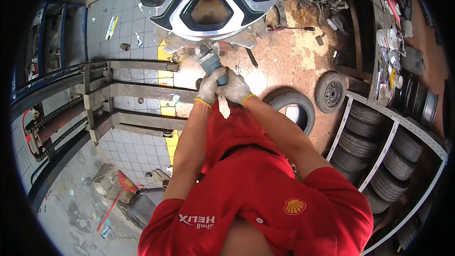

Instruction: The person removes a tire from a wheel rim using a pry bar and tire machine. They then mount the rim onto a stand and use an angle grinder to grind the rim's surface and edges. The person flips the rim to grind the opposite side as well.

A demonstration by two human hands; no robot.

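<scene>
- Gloved left hand [208, 87] and right hand [235, 89], close together, grip a blue grinder [211, 64] just below a silver-and-black wheel rim [208, 32].
- To my left, steel beams [151, 91] crowd the workspace; rightward lies a loose tyre [307, 106], near a tyre rack [379, 155].
- My view crops the rim's top; I cannot tell whether the disc [215, 47] touches it.

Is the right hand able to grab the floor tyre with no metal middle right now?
Probably not: the right hand is busy holding the grinder, and the tyre lies on the floor, seemingly well below hand height.
</scene>
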